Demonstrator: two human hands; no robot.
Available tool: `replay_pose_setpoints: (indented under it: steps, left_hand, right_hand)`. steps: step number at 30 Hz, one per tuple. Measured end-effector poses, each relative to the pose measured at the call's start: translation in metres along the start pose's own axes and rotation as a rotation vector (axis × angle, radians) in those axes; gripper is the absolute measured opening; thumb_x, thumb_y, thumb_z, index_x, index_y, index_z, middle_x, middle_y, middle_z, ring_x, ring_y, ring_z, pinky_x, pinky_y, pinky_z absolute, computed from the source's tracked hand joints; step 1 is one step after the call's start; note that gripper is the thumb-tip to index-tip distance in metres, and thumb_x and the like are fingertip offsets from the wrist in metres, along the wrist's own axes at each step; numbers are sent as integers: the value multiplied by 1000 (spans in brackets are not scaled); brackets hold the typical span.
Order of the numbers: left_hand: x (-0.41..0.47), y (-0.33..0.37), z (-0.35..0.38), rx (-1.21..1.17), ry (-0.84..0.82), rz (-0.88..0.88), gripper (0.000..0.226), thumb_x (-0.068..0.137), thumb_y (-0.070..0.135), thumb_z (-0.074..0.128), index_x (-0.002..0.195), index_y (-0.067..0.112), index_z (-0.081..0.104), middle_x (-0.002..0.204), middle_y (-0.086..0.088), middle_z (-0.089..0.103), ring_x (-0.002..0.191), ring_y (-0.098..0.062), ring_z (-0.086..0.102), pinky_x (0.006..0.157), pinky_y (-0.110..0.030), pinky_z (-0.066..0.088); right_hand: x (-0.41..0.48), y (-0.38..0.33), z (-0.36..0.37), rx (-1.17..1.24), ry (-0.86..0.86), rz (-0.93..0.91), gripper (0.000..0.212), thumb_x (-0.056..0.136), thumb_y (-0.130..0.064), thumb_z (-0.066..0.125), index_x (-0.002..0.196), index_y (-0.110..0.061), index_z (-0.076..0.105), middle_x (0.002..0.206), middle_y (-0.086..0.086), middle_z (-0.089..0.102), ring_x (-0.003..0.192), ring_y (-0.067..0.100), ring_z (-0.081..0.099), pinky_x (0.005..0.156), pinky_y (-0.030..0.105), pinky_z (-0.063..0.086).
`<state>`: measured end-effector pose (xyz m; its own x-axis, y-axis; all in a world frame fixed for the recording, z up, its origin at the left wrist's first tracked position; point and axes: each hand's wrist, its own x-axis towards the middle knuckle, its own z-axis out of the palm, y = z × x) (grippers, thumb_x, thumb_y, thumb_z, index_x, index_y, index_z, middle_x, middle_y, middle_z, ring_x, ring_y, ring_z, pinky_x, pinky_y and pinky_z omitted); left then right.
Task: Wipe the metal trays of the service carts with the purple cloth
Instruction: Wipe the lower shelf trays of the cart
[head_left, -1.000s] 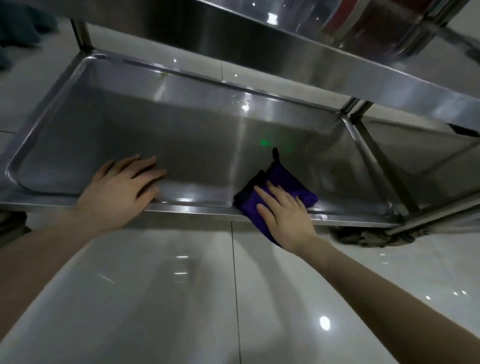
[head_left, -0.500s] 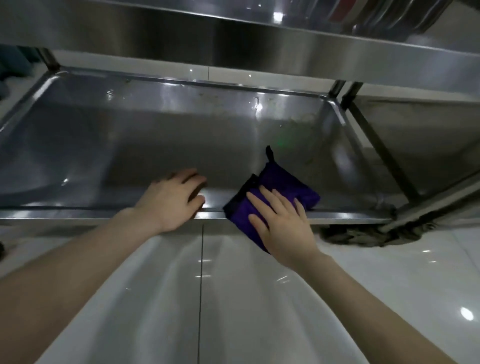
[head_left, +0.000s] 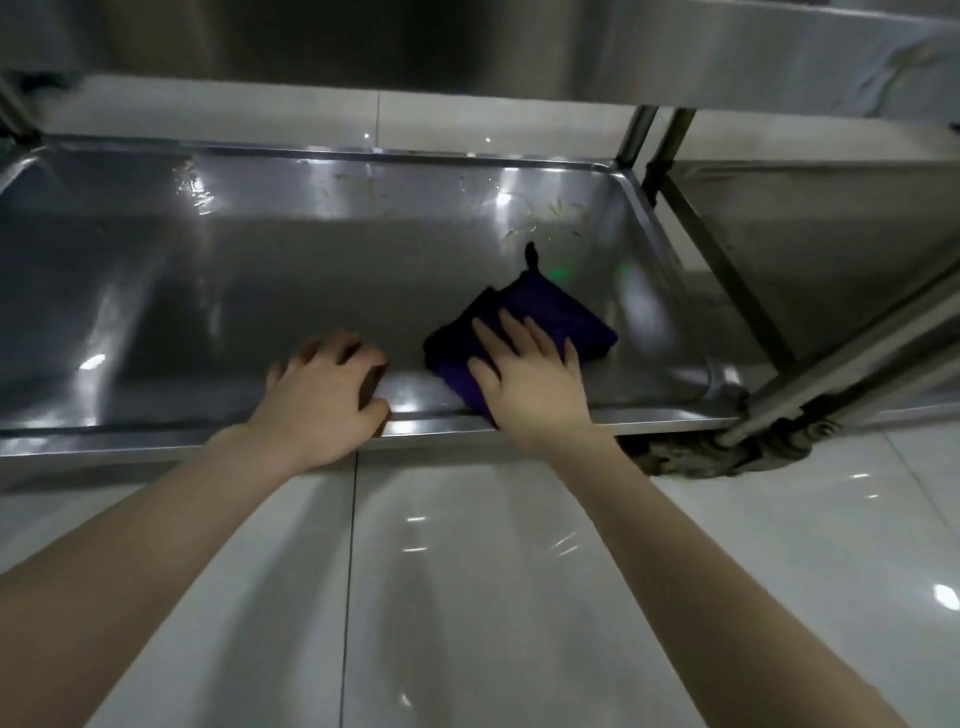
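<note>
The folded purple cloth (head_left: 558, 314) lies in the right part of the lowest metal tray (head_left: 208, 291) of a service cart, overlapping the tray's front rim. My right hand (head_left: 530, 379) presses flat on the cloth with straight, spread fingers. My left hand (head_left: 324, 397) rests on the tray's front rim just left of the cloth, its fingers curled over the edge into the tray. Small bits of debris (head_left: 550, 213) lie in the tray's far right corner.
The tray above (head_left: 467, 47) overhangs closely. Two upright posts (head_left: 636, 137) stand at the right, and a second cart's low tray (head_left: 831, 234) adjoins there. A caster wheel (head_left: 727, 449) sits under the right corner. Glossy white floor tiles (head_left: 467, 597) lie below.
My left hand slid right along the front rim until it is close to the cloth. The right hand and cloth shifted slightly into the tray. The view moved closer and to the right.
</note>
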<state>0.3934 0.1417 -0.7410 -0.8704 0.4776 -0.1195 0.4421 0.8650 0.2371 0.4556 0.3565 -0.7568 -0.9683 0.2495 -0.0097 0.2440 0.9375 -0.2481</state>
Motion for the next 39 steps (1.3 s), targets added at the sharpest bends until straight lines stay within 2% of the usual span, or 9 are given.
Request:
replay_pose_setpoints:
  steps: [4,8,14,18,22,27,31,35,39]
  left_hand:
    - [11,23,6,26,-28,92,57,88,47,52,141,42,32,155,8,18,142,-25,17,108,-64,23]
    - [25,52,21,-4,-54,55,53,93,50,42,142,52,24,158,11,7,146,-27,0,109,-71,9]
    - [26,47,29,-3,15,39,48,92,54,42,138,56,28,156,10,14,145,-26,5,108,-71,11]
    - [24,50,30,2,35,40,49,92,53,43,139,55,29,157,9,15,145,-26,5,108,-71,12]
    - [22,50,29,16,48,43,51,92,53,43,141,54,29,157,7,16,146,-28,5,107,-72,12]
    - [23,48,30,29,34,41,50,92,54,40,141,55,26,157,7,14,146,-28,4,107,-72,12]
    - [24,48,29,33,24,41,50,92,55,39,140,56,24,157,9,13,146,-27,3,108,-71,13]
    - [23,49,26,12,2,28,50,92,55,39,140,57,25,157,9,11,146,-26,2,109,-70,11]
    - [20,51,27,32,21,42,50,93,55,38,141,56,25,157,9,12,146,-26,3,109,-70,12]
  right_hand:
    - [-60,21,-7,-47,32,-42,51,98,-53,27,146,-39,36,155,-6,34,143,21,29,115,52,21]
    - [21,48,-16,-38,-37,27,52,100,-51,29,150,-42,22,161,-7,16,147,19,14,117,50,11]
    - [108,72,-27,67,-18,222,53,102,-48,24,153,-34,19,162,0,12,148,27,7,117,57,2]
    - [37,71,-23,42,-46,137,52,101,-50,27,151,-40,20,162,-6,13,148,20,9,118,52,3]
    - [-44,85,-22,-83,45,142,52,99,-50,31,150,-40,24,159,-5,23,146,20,19,117,50,14]
    - [41,113,-44,-25,-25,243,52,102,-47,26,152,-38,18,162,-4,11,148,21,10,118,51,7]
    - [85,125,-56,1,6,271,53,103,-44,25,153,-28,19,161,3,14,147,28,11,116,59,6]
    - [36,114,-47,2,-2,302,53,103,-45,24,153,-33,16,162,0,11,148,24,8,118,54,3]
    - [-49,115,-36,-95,77,270,52,101,-45,32,151,-34,26,160,0,22,146,23,19,118,50,11]
